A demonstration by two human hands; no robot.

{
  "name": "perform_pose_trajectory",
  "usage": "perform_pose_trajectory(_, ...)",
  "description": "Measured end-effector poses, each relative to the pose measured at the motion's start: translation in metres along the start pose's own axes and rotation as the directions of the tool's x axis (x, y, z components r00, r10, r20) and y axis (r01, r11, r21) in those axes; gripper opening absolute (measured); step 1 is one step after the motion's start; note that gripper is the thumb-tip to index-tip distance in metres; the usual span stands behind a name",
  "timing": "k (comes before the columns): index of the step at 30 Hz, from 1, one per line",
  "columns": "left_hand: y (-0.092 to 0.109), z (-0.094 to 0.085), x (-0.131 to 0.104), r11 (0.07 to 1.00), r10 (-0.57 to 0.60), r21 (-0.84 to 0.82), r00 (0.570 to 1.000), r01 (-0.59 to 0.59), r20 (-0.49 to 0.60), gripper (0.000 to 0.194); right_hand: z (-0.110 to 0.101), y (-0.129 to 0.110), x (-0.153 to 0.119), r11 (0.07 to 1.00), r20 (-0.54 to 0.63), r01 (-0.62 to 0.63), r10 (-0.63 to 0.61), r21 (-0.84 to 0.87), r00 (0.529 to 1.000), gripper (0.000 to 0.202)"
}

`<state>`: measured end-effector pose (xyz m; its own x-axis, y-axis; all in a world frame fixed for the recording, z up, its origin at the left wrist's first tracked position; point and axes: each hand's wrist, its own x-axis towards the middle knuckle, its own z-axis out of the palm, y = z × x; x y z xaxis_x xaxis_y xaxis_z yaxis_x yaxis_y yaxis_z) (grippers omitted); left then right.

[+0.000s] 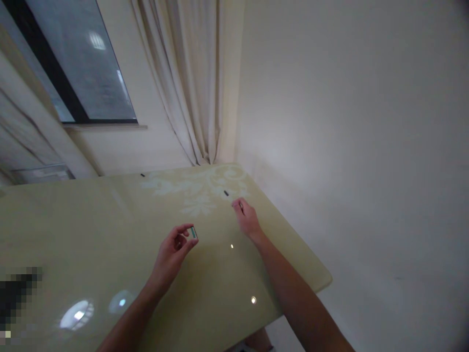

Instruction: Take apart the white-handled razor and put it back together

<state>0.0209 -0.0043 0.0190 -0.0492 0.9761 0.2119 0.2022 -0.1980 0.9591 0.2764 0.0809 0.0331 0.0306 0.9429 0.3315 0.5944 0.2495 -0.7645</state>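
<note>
My left hand [176,247] is above the glossy pale green table [91,230], near the middle of the view. Between its thumb and forefinger it holds a small flat piece [194,232] with a dark edge and a teal stripe. To the right and farther back is my right hand [247,215], its fingers curled together; what they hold, if anything, is too small to make out. A small dark piece [226,193] lies on the table just beyond the right fingertips. Another small dark piece [142,175] rests close to the table's far edge, left of centre.
A plain wall [348,146] runs along the table's right side. Beyond the far edge are a window [88,63] and a pale curtain [186,73]. A blurred dark shape [16,296] shows at the lower left. Light reflections mark the glossy surface.
</note>
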Motion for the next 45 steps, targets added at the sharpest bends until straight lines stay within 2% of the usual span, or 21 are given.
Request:
perform_pose_trajectory(2,0.001,0.014,0.003,0.998,-0.002,0.056,1.000,0.001,0.022,0.047,-0.009,0.013,0.011,0.987,-0.108,-0.151,0.143,-0.063,0.984,0.033)
perform_pose_trajectory(5,0.001,0.042,0.020,0.988,0.033,0.146,0.988,-0.055,0.148,0.043,-0.019,0.029,0.021,0.934,-0.143,-0.296,0.271,-0.201,0.952,0.027)
perform_pose_trajectory(8,-0.001,0.071,0.052,0.957,0.063,0.262,0.973,-0.122,0.223,0.040,-0.023,0.038,0.023,0.889,-0.171,-0.333,0.292,-0.314,0.941,0.025)
perform_pose_trajectory(10,-0.002,0.087,0.076,0.907,0.039,0.398,0.969,-0.136,0.242,0.039,-0.025,0.040,0.021,0.858,-0.191,-0.356,0.304,-0.371,0.933,0.025)
perform_pose_trajectory(12,-0.003,0.101,0.094,0.829,-0.016,0.549,0.978,-0.104,0.210,0.040,-0.027,0.040,0.019,0.829,-0.189,-0.375,0.325,-0.415,0.927,0.025)
perform_pose_trajectory(14,-0.005,0.110,0.105,0.781,-0.047,0.621,0.983,-0.073,0.175,0.039,-0.028,0.041,0.018,0.811,-0.174,-0.381,0.339,-0.444,0.925,0.025)
perform_pose_trajectory(18,-0.009,0.118,0.106,0.748,-0.060,0.658,0.979,-0.084,0.193,0.037,-0.029,0.044,0.018,0.788,-0.165,-0.389,0.354,-0.478,0.920,0.023)
perform_pose_trajectory(24,-0.012,0.115,0.101,0.724,-0.071,0.683,0.975,-0.095,0.211,0.048,-0.029,0.048,0.021,0.764,-0.170,-0.398,0.364,-0.507,0.916,0.021)
perform_pose_trajectory(26,-0.011,0.115,0.101,0.723,-0.068,0.684,0.974,-0.100,0.215,0.046,-0.030,0.046,0.021,0.768,-0.185,-0.383,0.337,-0.513,0.923,0.021)
perform_pose_trajectory(29,-0.011,0.115,0.102,0.725,-0.066,0.681,0.975,-0.101,0.214,0.041,-0.026,0.038,0.020,0.792,-0.193,-0.305,0.237,-0.530,0.952,0.023)
perform_pose_trajectory(34,-0.011,0.118,0.102,0.747,-0.066,0.658,0.975,-0.091,0.210,0.038,-0.009,0.024,0.012,0.782,-0.091,-0.167,0.140,-0.600,0.986,0.031)
perform_pose_trajectory(37,-0.013,0.105,0.100,0.768,-0.069,0.633,0.970,-0.098,0.233,0.037,-0.001,0.023,0.007,0.757,-0.039,-0.114,0.116,-0.643,0.992,0.030)
perform_pose_trajectory(39,-0.018,0.078,0.095,0.782,-0.070,0.616,0.967,-0.099,0.245,0.037,0.002,0.024,0.007,0.753,-0.026,-0.101,0.110,-0.650,0.994,0.030)
perform_pose_trajectory(42,-0.033,0.008,0.083,0.835,-0.064,0.549,0.985,-0.036,0.163,0.049,0.005,0.025,0.008,0.762,-0.014,-0.093,0.109,-0.641,0.994,0.027)
perform_pose_trajectory(45,-0.048,-0.069,0.066,0.775,-0.129,0.618,0.990,0.133,-0.052,0.059,0.009,0.024,0.009,0.766,0.002,-0.082,0.109,-0.638,0.994,0.023)
